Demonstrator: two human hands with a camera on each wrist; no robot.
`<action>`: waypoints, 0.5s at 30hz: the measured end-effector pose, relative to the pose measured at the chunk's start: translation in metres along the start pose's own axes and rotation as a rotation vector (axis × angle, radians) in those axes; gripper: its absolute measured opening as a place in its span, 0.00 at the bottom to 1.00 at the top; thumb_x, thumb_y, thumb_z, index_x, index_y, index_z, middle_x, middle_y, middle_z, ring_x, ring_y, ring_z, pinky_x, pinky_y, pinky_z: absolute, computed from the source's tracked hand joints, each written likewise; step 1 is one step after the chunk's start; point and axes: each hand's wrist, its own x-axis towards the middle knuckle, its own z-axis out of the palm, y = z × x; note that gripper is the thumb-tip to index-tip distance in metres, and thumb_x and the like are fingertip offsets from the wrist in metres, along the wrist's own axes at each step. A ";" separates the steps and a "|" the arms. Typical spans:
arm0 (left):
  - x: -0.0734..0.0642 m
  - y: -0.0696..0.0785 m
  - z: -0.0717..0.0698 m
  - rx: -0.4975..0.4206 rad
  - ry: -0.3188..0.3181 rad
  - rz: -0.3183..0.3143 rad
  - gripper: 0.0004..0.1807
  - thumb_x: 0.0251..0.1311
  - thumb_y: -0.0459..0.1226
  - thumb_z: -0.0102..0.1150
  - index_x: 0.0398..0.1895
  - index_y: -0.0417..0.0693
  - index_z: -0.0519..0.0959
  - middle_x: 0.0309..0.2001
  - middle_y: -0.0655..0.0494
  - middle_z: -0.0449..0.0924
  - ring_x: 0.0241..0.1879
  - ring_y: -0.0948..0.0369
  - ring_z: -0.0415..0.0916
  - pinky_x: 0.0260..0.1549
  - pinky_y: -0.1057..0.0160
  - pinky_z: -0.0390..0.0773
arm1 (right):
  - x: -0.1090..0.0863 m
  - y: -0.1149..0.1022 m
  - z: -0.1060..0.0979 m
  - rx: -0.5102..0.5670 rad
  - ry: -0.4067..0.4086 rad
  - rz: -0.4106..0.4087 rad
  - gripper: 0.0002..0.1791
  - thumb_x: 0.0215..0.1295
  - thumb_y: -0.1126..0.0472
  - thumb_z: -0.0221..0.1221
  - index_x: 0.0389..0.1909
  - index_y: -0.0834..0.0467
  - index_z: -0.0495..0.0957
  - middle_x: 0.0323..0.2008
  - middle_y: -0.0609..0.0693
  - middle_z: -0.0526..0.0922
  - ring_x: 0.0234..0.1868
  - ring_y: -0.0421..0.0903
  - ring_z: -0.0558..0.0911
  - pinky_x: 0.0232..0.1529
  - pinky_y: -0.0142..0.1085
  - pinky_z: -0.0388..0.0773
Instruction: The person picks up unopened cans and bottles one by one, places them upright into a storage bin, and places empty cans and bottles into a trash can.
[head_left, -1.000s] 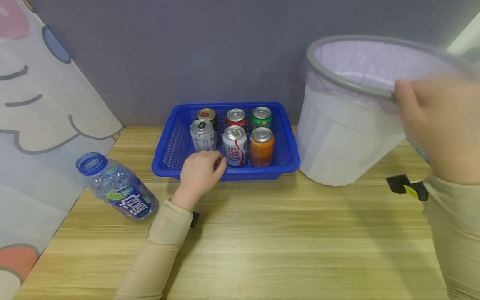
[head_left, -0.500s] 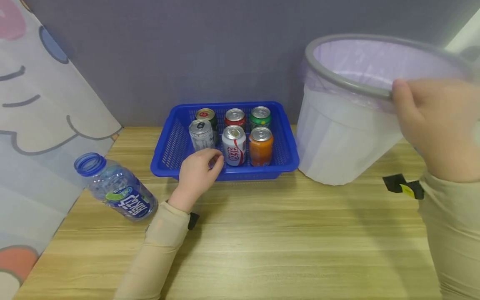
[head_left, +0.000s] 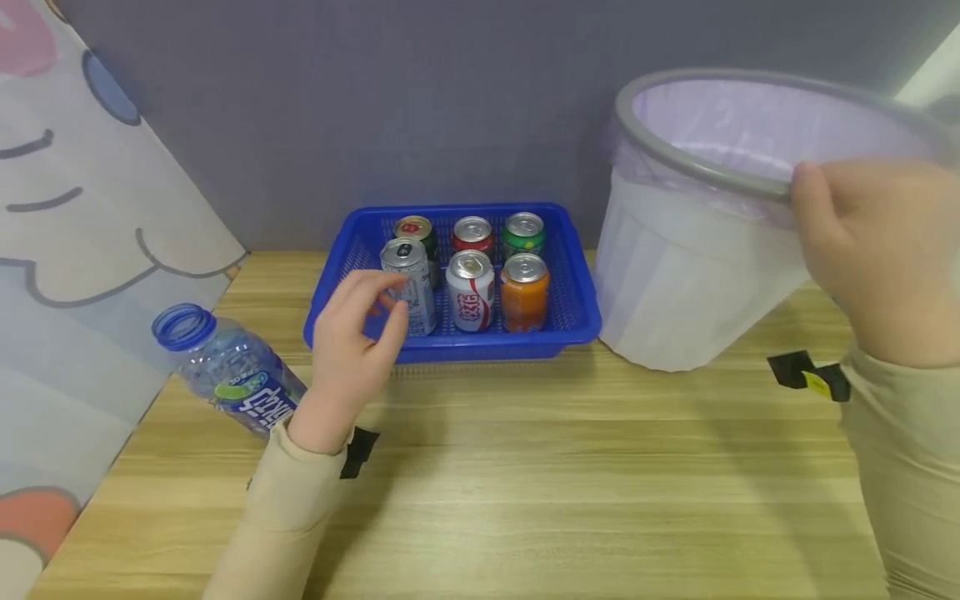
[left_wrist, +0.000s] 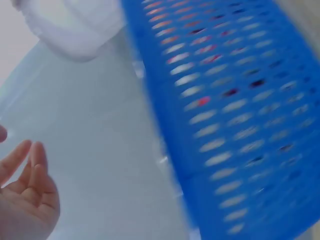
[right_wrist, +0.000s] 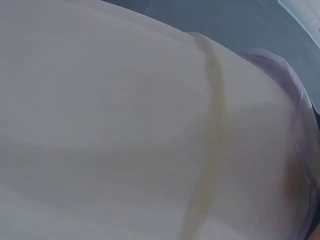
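Observation:
My left hand hovers over the front left of the blue plastic basket, thumb and fingers apart and loosely bent. A silver can stands just beyond the fingertips; whether they touch it cannot be told from the head view. In the left wrist view, that hand holds nothing, beside the basket's slotted wall. With the thumb over its grey rim, my right hand grips a tilted white trash bin with a purple liner. The bin's wall fills most of the right wrist view.
Also in the basket stand a white-and-red can, an orange can, and behind them red, green and gold-topped cans. A capless plastic bottle leans at left. A grey wall rises behind.
My left hand has drawn back to the left from the basket's front edge, its thumb and fingers parting and more of the silver can showing. The right hand keeps its grip on the bin.

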 end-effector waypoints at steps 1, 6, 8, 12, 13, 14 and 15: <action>0.001 0.002 -0.004 -0.025 0.063 0.016 0.12 0.56 0.31 0.52 0.40 0.33 0.79 0.36 0.41 0.79 0.31 0.54 0.73 0.34 0.67 0.70 | 0.000 0.000 0.002 0.005 0.008 -0.007 0.31 0.66 0.53 0.44 0.03 0.58 0.51 0.03 0.53 0.52 0.11 0.35 0.46 0.18 0.32 0.43; 0.006 0.010 -0.024 -0.175 0.443 0.109 0.15 0.54 0.35 0.52 0.31 0.26 0.77 0.27 0.37 0.77 0.28 0.57 0.71 0.35 0.71 0.68 | 0.001 0.001 0.006 0.025 0.040 -0.039 0.30 0.65 0.54 0.44 0.03 0.58 0.51 0.03 0.52 0.51 0.11 0.34 0.46 0.18 0.32 0.43; 0.008 0.009 -0.032 -0.239 0.581 0.132 0.17 0.54 0.36 0.56 0.28 0.24 0.75 0.27 0.37 0.76 0.28 0.59 0.73 0.34 0.71 0.70 | 0.001 0.001 0.005 0.012 0.033 -0.029 0.31 0.65 0.53 0.44 0.03 0.58 0.51 0.03 0.52 0.52 0.11 0.34 0.46 0.18 0.31 0.42; 0.010 0.000 -0.054 -0.298 0.749 0.086 0.16 0.49 0.36 0.61 0.25 0.24 0.76 0.27 0.40 0.78 0.27 0.61 0.74 0.33 0.70 0.72 | -0.001 -0.001 0.001 -0.010 0.007 0.030 0.32 0.67 0.51 0.44 0.03 0.58 0.52 0.03 0.53 0.52 0.11 0.35 0.46 0.17 0.31 0.42; 0.011 -0.003 -0.060 -0.284 0.771 0.062 0.15 0.48 0.35 0.60 0.25 0.25 0.77 0.28 0.42 0.79 0.27 0.61 0.75 0.34 0.69 0.72 | -0.001 -0.002 0.000 -0.011 0.004 0.046 0.32 0.67 0.51 0.44 0.03 0.58 0.52 0.03 0.53 0.52 0.11 0.35 0.46 0.17 0.31 0.42; 0.011 -0.006 -0.067 -0.257 0.783 0.035 0.14 0.48 0.34 0.60 0.24 0.26 0.78 0.27 0.44 0.80 0.28 0.62 0.75 0.36 0.69 0.72 | -0.002 -0.002 0.000 -0.009 0.005 0.053 0.32 0.67 0.51 0.44 0.04 0.58 0.52 0.03 0.54 0.52 0.11 0.34 0.46 0.17 0.32 0.42; 0.011 -0.009 -0.073 -0.233 0.794 0.008 0.12 0.47 0.33 0.59 0.23 0.27 0.78 0.27 0.46 0.81 0.29 0.62 0.75 0.37 0.68 0.71 | -0.002 -0.003 0.000 -0.006 0.008 0.058 0.32 0.67 0.51 0.44 0.04 0.58 0.52 0.04 0.54 0.52 0.12 0.34 0.46 0.18 0.32 0.42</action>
